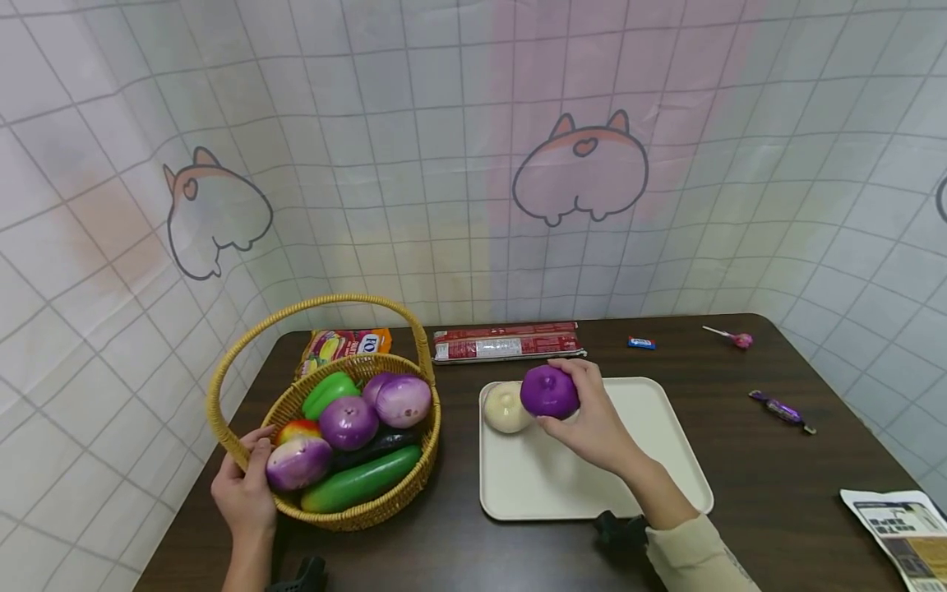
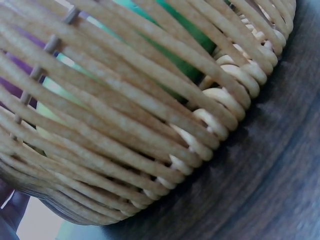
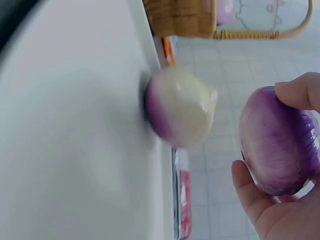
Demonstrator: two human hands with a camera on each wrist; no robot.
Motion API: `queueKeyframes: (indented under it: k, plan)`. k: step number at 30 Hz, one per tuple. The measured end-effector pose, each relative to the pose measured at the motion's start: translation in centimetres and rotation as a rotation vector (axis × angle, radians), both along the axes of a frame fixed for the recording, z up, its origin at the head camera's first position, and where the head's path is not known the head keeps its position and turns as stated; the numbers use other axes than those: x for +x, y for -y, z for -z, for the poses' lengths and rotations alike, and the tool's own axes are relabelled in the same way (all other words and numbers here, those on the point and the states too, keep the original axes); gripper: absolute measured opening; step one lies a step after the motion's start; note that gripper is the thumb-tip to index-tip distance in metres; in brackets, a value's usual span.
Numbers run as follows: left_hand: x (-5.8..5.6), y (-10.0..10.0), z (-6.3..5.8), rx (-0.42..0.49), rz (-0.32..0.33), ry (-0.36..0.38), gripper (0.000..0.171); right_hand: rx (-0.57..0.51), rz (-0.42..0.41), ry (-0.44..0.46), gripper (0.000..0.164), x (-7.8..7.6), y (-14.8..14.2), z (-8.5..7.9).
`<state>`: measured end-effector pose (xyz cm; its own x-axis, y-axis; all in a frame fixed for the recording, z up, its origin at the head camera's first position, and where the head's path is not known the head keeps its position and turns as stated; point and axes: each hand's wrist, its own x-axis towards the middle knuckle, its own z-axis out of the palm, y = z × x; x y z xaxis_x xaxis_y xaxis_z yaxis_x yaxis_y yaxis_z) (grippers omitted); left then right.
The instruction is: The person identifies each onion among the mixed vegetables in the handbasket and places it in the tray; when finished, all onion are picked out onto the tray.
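My right hand (image 1: 598,423) grips a purple onion (image 1: 547,393) above the cream tray (image 1: 651,411). Fingers and thumb curl round its side in the right wrist view. A pale-topped, purple-bottomed onion (image 3: 181,106) stands on the tray near its left edge. On the left, my left hand (image 1: 247,489) holds the rim of a wicker basket (image 1: 385,506) by the foot of its handle. Inside lie several purple onions (image 1: 348,423), a green pepper (image 1: 330,395), a dark eggplant (image 1: 379,449), a cucumber (image 1: 362,481) and a red-yellow fruit (image 1: 297,431), partly hidden.
Behind the basket lies a colourful snack bag (image 1: 344,345). A long red packet (image 1: 509,341) runs along the table's back. To the right are a small blue wrapped candy (image 1: 641,343), a lollipop (image 1: 741,339), a purple-wrapped candy (image 1: 784,411) and a printed packet (image 1: 906,534).
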<state>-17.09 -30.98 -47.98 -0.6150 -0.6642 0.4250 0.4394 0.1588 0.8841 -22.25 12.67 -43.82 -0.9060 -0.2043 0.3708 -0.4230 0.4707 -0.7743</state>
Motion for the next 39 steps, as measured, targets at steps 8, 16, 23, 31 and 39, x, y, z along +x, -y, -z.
queueKeyframes:
  k: [8,16,23,31,39]
  plan:
    - [-0.1,0.1,0.0,-0.001,-0.006,0.010,0.023,0.012,0.058,0.066,0.075,-1.1,-2.3,1.0]
    - [-0.1,0.1,0.0,-0.008,-0.005,0.006,0.023,0.054,0.110,0.138,0.074,-2.1,-3.9,2.5]
    - [-0.1,0.2,0.1,0.004,0.011,-0.003,0.025,0.109,0.107,0.200,0.076,-2.5,-4.5,3.1]
    - [0.0,0.1,0.0,0.001,0.000,0.017,0.025,0.089,0.074,0.264,0.077,-2.7,-4.7,3.8]
    - [0.0,0.1,0.0,-0.004,-0.002,0.020,0.023,0.073,0.060,0.295,0.077,-2.7,-4.7,4.1]
